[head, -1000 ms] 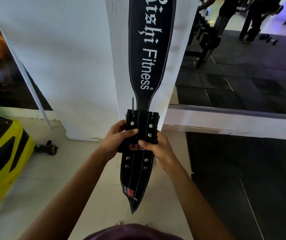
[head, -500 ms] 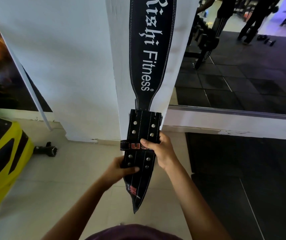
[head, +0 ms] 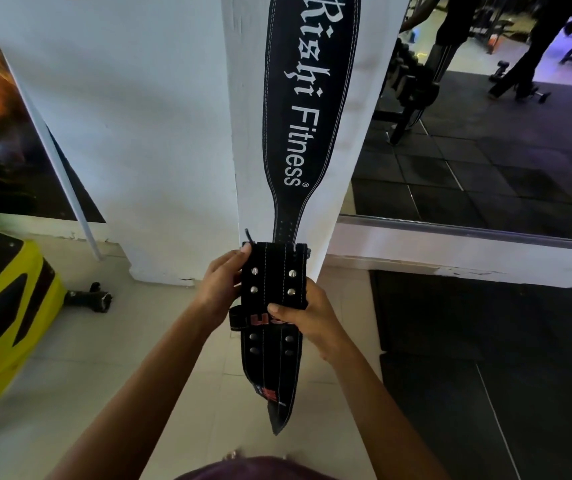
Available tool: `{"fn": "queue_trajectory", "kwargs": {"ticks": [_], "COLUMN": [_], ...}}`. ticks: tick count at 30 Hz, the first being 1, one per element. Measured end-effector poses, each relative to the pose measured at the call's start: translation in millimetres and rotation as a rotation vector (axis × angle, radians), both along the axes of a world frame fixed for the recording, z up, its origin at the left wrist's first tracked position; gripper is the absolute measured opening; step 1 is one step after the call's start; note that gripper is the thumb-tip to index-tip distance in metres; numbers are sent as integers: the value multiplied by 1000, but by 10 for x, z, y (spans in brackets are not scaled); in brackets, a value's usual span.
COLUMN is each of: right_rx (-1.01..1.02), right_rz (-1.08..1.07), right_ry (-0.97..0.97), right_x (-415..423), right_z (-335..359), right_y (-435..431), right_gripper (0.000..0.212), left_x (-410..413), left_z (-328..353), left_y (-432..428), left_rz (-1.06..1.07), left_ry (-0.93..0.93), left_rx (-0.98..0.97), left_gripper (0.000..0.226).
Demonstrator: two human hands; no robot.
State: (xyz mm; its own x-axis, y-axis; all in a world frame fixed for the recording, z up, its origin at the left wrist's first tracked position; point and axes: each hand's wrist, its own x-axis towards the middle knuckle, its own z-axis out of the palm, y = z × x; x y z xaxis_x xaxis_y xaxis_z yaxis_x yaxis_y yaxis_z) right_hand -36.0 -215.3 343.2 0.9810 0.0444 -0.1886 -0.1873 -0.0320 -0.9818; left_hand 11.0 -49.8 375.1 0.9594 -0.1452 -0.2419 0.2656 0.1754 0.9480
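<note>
A black leather weightlifting belt with white lettering hangs down the front of a white pillar. Its lower end is a folded, riveted buckle section with a pointed tip hanging below. My left hand grips the left edge of the riveted section near its top. My right hand holds the right edge, thumb laid across the front above the belt's loop. A thin metal prong sticks up at the section's top left.
A yellow and black machine stands at the left, with a dark dumbbell on the tiled floor beside it. Right of the pillar a mirror shows black gym mats, racks and people's legs. Black matting covers the floor at right.
My left hand has come back up from the belt's lower part to the top left edge of the riveted section. The right hand has stayed on the right edge.
</note>
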Motion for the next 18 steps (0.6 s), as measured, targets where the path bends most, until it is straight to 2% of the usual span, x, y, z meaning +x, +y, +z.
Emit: {"fn": "queue_trajectory", "kwargs": {"ticks": [5,8,13,16,18], "right_rx": [59,110,324,349,314], "right_rz": [-84,-125,-239,-149,-72], "right_ry": [-18,2,54,57,60], "right_x": [26,7,-19,-24,-47], "right_z": [143,174,204,288,340], "right_y": [42,74,68,-6,-11], "right_gripper": [34,34,40,30,23], "left_x": [-149,-262,-329,-339,-296], "left_z": [21,-16,-32,29,65], "left_y": [-205,-257,-228,-155,-142], "left_rz": [93,101,-54,-45,51], "left_ry": [49,48,-14,-147,-219], "left_rx": [-92,-124,-181,-90,-2], "left_gripper": [30,32,37,15,20]}}
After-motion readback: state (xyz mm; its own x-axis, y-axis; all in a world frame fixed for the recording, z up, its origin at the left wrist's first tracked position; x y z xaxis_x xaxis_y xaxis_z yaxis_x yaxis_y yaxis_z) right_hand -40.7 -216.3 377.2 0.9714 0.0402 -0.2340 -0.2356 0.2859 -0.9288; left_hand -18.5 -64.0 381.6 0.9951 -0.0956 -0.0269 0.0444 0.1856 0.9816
